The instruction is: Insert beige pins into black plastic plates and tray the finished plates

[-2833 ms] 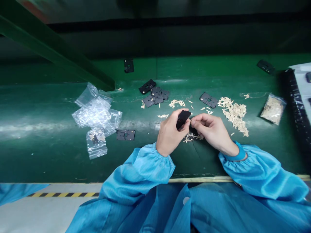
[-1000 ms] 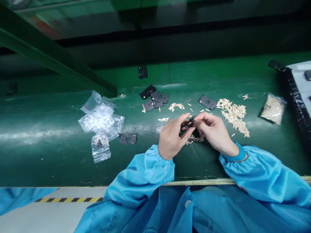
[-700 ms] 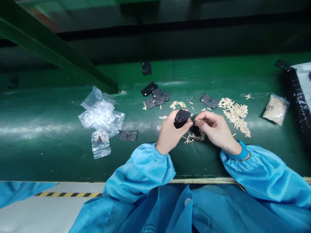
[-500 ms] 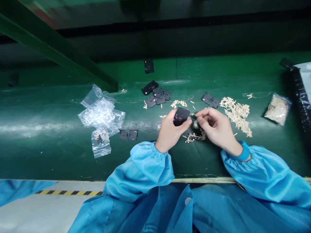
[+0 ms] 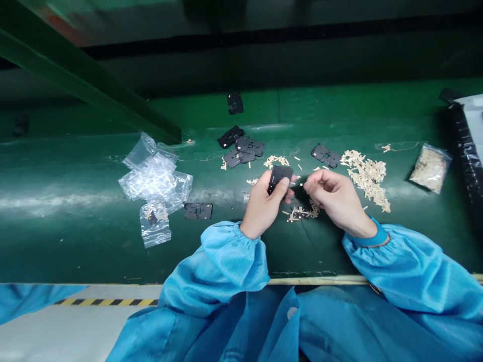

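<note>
My left hand (image 5: 264, 203) is closed round a black plastic plate (image 5: 279, 177), its thumb pressed on the plate's face. Just to the right, my right hand (image 5: 334, 198) pinches a tiny pale piece (image 5: 302, 184) between thumb and fingertips, apart from the plate. Under and between the hands lies a small heap of pale strips and dark bits (image 5: 300, 213). Beyond my left hand are more pale strips (image 5: 276, 161). A larger pile of pale strips (image 5: 368, 173) spreads to the right of my right hand, with a flat black plate (image 5: 325, 155) beside it.
Several black plates (image 5: 247, 148) overlap farther back, and another plate (image 5: 198, 210) lies left of my left arm. Clear plastic bags (image 5: 154, 173) are heaped at the left. A filled zip bag (image 5: 430, 168) lies at the right. A green post (image 5: 113, 95) rises at the back left.
My left hand has turned the black plate slightly, and its thumb now lies across the face. My right hand has drawn a little away, with the tiny pale piece now visible at its fingertips.
</note>
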### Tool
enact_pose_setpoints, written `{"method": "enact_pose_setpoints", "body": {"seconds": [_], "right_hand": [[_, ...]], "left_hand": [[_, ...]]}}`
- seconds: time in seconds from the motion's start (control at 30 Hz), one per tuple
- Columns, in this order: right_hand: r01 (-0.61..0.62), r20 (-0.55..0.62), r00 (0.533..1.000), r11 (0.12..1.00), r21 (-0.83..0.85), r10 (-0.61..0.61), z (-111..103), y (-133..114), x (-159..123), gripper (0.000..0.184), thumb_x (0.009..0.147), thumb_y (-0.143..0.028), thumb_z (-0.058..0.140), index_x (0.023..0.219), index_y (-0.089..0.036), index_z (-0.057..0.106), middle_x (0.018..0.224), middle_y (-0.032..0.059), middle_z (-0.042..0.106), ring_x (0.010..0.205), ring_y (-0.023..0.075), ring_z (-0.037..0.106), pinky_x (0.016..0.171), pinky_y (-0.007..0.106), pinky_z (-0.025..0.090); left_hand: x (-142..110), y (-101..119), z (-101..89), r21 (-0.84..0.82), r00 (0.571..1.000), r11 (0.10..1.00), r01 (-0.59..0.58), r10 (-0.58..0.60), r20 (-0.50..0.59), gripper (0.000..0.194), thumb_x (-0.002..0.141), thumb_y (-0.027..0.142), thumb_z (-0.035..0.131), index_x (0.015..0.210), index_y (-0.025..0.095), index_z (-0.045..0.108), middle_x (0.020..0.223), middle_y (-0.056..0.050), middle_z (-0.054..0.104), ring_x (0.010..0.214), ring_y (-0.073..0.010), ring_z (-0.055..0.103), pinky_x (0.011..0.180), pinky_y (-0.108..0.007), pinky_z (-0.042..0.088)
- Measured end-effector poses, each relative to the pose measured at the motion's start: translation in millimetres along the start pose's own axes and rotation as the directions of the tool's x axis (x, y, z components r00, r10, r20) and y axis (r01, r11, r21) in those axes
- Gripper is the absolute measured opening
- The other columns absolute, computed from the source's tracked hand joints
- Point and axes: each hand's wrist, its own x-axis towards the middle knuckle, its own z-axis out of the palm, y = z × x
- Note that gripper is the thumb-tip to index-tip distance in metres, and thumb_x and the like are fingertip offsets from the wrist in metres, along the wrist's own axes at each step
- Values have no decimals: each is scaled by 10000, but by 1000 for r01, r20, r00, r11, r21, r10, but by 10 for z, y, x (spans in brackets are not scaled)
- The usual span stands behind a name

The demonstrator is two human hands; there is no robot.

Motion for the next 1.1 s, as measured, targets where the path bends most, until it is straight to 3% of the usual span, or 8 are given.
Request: {"method": "enact_pose_setpoints", "body": {"seconds": [0.1, 0.2, 0.3, 0.5, 0.8, 1.1], "right_hand": [[12, -47, 999, 1000, -6, -12, -34, 10, 10, 103, 792, -259, 738, 780, -179, 674, 595, -46, 564, 488, 71, 413, 455, 240, 297], [24, -36, 999, 999, -27, -25, -37, 14, 9, 80, 791, -248, 723, 779, -180, 683, 614, -36, 585, 494, 75, 424, 464, 244, 312], [42, -42, 998, 996, -78, -46, -17, 20, 4, 91, 773, -251, 731, 752, -189, 668, 641, -14, 617, 529, 96, 475, 486, 250, 349], [35, -27, 999, 984, -173, -40, 7, 73, 14, 125, 719, -231, 729, 700, -211, 607, 655, 6, 648, 570, 128, 516, 507, 263, 383], [35, -18, 999, 971, -237, -41, 52, 90, 3, 145, 734, -218, 690, 679, -213, 556, 584, -28, 568, 522, 106, 455, 483, 260, 332], [52, -9, 998, 958, -281, -57, 54, 92, -3, 122, 730, -205, 664, 677, -212, 555, 603, -16, 596, 531, 110, 469, 486, 262, 340]], "left_hand": [[43, -45, -57, -98, 1000, 995, 2, -4, -24, 289, 996, 435, 557, 1111, 195, 668, 978, -53, 732, 846, -174, 713, 787, -324, 600], [66, -36, -104, 19, 996, 996, -87, 87, -28, 258, 941, 410, 666, 1065, 195, 735, 1072, -48, 754, 981, -186, 712, 895, -314, 580], [64, 6, -99, 47, 993, 993, -108, 110, -50, 211, 855, 364, 769, 976, 192, 756, 945, -25, 772, 869, -155, 711, 825, -276, 592], [59, 42, -27, -7, 997, 1000, 3, -4, -72, 172, 822, 331, 736, 881, 186, 666, 774, 2, 708, 656, -117, 654, 553, -230, 611], [32, 52, 5, -19, 995, 1000, -21, 19, -102, 167, 781, 281, 759, 877, 170, 678, 720, 23, 677, 593, -87, 622, 528, -214, 628], [9, 38, 22, 40, 992, 998, -51, 55, -116, 156, 804, 272, 740, 922, 179, 696, 733, 25, 699, 588, -83, 645, 553, -200, 619]]}}
